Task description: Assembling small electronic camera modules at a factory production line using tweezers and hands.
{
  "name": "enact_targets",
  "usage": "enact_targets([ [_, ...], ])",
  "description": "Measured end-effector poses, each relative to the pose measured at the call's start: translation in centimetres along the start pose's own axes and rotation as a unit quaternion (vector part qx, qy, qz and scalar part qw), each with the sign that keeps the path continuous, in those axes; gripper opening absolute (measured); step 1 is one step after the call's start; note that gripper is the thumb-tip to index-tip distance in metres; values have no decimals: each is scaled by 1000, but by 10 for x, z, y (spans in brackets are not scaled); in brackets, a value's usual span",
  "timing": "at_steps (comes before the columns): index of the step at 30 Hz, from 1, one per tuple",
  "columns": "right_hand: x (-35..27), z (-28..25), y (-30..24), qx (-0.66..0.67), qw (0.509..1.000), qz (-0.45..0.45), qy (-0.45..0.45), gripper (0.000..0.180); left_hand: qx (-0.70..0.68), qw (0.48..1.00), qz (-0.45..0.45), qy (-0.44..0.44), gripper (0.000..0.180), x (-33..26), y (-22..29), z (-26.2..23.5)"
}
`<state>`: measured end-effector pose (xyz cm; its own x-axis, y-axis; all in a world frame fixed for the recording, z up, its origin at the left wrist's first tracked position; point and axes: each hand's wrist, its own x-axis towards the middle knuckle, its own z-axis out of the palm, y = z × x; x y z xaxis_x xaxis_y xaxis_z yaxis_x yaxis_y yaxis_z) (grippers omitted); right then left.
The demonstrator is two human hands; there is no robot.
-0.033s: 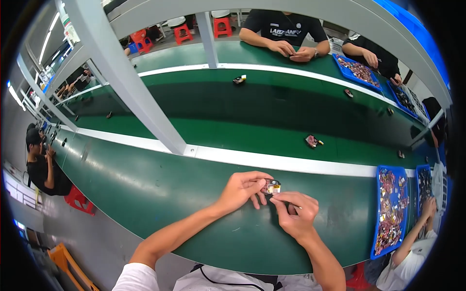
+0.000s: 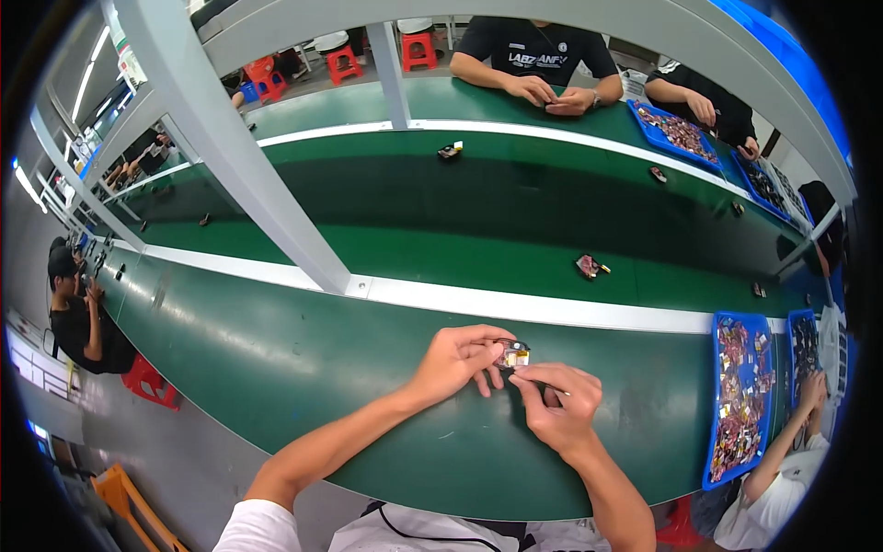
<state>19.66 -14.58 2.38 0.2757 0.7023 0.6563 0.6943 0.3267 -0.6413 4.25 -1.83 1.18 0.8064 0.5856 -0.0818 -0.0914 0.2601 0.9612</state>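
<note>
Above the green workbench, my left hand pinches a small electronic assembly. It has a dark curved rim, a clear or pale part and a silver-and-yellow piece, all too small to make out in detail. From the right, my right hand reaches to the assembly's lower edge, its thumb and index finger pressed together. A thin, stick-like tool shows by its fingers, mostly hidden in the grip. Both hands are close together, just above the bench.
Beyond a white rail runs a green conveyor belt carrying several small assemblies. A grey post rises at left. At right stands a blue tray full of small parts, beside a co-worker's hands. Another person sits across.
</note>
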Motion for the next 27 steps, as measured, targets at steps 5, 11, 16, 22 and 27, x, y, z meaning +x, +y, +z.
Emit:
enact_targets([
  [5,-2,-5,2,-9,1000,-6,-6,17,19,1000,-14,5,29,3,-1,5],
  [11,-1,-3,7,7,999,-24,20,17,56,994,21,94,25,9,6,-3],
  [16,-2,-2,11,6,999,-9,33,17,135,963,84,216,26,69,28,-55],
  [22,1,2,8,16,999,-17,37,13,597,713,133,344,27,102,32,-155],
  [27,-3,6,24,42,997,-45,51,18,606,671,226,362,23,122,51,-92],
])
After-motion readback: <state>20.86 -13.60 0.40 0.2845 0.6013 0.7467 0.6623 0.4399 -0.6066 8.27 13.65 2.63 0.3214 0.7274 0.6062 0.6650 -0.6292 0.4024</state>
